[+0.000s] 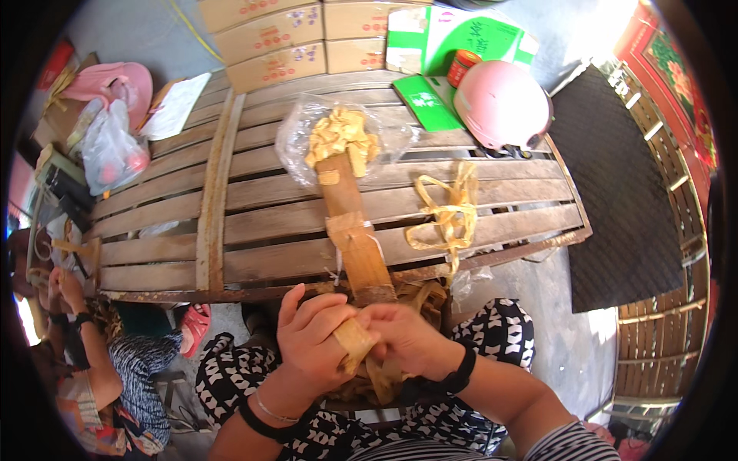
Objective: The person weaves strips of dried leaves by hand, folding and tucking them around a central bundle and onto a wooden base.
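Over my lap, my left hand [314, 338] holds a flat yellowish-tan strip [354, 343], its fingers bent and raised beside it. My right hand [411, 338] is closed in a pinch at the strip's right side, touching my left hand. Just beyond my hands, a long wooden board [361, 257] lies across the slats, with a tan band wrapped around its middle. At its far end, folded yellow pieces [342, 138] sit on a clear plastic bag [296, 146]. Below my hands, brownish-yellow strips [380, 384] are bunched in my lap, partly hidden.
The slatted table [269, 196] carries loose yellow strips [453, 211], a pink helmet [501, 106], a red can [463, 66] and a plastic bag [115, 150]. Cardboard boxes [277, 46] are stacked behind. Another person's hands [68, 290] are at the left edge. A dark mat [615, 192] hangs right.
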`<control>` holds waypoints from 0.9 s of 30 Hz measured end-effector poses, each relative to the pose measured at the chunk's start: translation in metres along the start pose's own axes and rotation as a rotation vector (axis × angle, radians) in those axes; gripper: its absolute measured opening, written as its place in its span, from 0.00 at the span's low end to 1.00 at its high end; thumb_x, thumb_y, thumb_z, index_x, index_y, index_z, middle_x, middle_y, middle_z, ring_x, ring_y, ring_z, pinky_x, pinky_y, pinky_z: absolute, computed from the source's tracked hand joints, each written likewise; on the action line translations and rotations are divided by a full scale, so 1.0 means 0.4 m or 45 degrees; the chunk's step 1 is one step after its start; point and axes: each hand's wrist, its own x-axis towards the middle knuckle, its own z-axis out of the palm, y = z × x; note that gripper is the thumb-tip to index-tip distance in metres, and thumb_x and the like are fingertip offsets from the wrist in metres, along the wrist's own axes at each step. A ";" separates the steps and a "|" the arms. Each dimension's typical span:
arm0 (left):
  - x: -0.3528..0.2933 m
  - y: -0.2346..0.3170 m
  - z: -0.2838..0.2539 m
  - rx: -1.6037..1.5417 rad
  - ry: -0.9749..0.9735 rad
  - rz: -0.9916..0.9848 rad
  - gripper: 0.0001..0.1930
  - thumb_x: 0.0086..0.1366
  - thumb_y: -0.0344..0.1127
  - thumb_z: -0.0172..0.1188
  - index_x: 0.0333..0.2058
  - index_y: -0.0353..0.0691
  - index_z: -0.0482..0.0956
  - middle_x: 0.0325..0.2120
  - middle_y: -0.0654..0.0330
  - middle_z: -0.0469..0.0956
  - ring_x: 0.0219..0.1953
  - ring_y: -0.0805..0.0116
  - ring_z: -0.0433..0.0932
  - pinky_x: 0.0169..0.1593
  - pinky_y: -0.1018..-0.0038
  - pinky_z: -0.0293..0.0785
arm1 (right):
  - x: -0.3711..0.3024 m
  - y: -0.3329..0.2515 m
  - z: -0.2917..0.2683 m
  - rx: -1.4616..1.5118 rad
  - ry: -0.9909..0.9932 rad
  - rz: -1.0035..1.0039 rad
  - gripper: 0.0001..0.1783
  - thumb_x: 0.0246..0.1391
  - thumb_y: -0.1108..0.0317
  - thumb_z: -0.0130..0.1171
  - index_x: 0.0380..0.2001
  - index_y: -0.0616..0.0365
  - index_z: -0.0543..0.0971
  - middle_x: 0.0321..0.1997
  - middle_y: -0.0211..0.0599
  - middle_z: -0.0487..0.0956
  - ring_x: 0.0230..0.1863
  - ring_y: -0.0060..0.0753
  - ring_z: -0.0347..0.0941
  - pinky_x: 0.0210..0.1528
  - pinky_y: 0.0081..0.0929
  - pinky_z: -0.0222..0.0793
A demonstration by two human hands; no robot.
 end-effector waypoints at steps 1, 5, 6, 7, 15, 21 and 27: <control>0.002 0.002 0.004 0.030 0.003 -0.071 0.08 0.52 0.34 0.68 0.33 0.47 0.84 0.37 0.62 0.79 0.41 0.60 0.78 0.54 0.59 0.66 | -0.001 -0.001 -0.001 -0.094 0.069 -0.182 0.10 0.62 0.69 0.55 0.43 0.61 0.80 0.32 0.26 0.79 0.27 0.13 0.69 0.29 0.12 0.65; -0.003 -0.009 -0.001 -0.063 -0.194 -0.392 0.13 0.52 0.36 0.67 0.38 0.46 0.83 0.48 0.61 0.78 0.53 0.57 0.74 0.58 0.56 0.61 | -0.001 0.000 -0.008 -0.554 0.201 -0.742 0.09 0.63 0.70 0.56 0.43 0.61 0.80 0.36 0.31 0.81 0.34 0.19 0.75 0.34 0.17 0.72; -0.007 -0.015 -0.003 -0.110 -0.295 -0.436 0.14 0.53 0.36 0.66 0.40 0.46 0.83 0.50 0.61 0.77 0.56 0.57 0.72 0.59 0.55 0.61 | -0.005 -0.002 -0.017 -0.650 0.187 -0.783 0.09 0.62 0.68 0.58 0.42 0.61 0.80 0.35 0.32 0.81 0.33 0.22 0.77 0.34 0.19 0.73; -0.009 -0.022 -0.006 -0.150 -0.396 -0.479 0.15 0.53 0.37 0.66 0.41 0.46 0.82 0.53 0.62 0.76 0.58 0.57 0.70 0.59 0.55 0.60 | -0.008 -0.007 -0.025 -0.743 0.174 -0.829 0.10 0.61 0.67 0.59 0.42 0.61 0.79 0.34 0.33 0.82 0.32 0.25 0.78 0.34 0.22 0.74; -0.009 -0.040 0.000 -0.452 -0.346 -0.289 0.05 0.55 0.26 0.61 0.31 0.36 0.81 0.47 0.58 0.78 0.54 0.55 0.74 0.57 0.59 0.68 | -0.014 -0.036 0.000 -1.371 0.198 -0.573 0.20 0.62 0.52 0.55 0.30 0.61 0.77 0.19 0.33 0.73 0.18 0.32 0.68 0.23 0.28 0.62; 0.014 -0.027 -0.070 -1.300 0.059 -0.735 0.04 0.59 0.21 0.57 0.29 0.28 0.80 0.42 0.52 0.78 0.47 0.61 0.78 0.52 0.68 0.73 | -0.052 -0.068 -0.020 -0.565 -0.104 -0.030 0.27 0.66 0.44 0.47 0.27 0.58 0.76 0.18 0.19 0.63 0.19 0.14 0.53 0.21 0.16 0.47; 0.005 -0.061 -0.072 -1.343 0.079 -0.977 0.05 0.63 0.26 0.60 0.33 0.28 0.80 0.36 0.57 0.79 0.40 0.68 0.79 0.47 0.73 0.75 | -0.043 -0.060 -0.049 -0.375 -0.096 0.000 0.26 0.67 0.46 0.47 0.26 0.57 0.76 0.17 0.18 0.61 0.19 0.13 0.51 0.21 0.15 0.43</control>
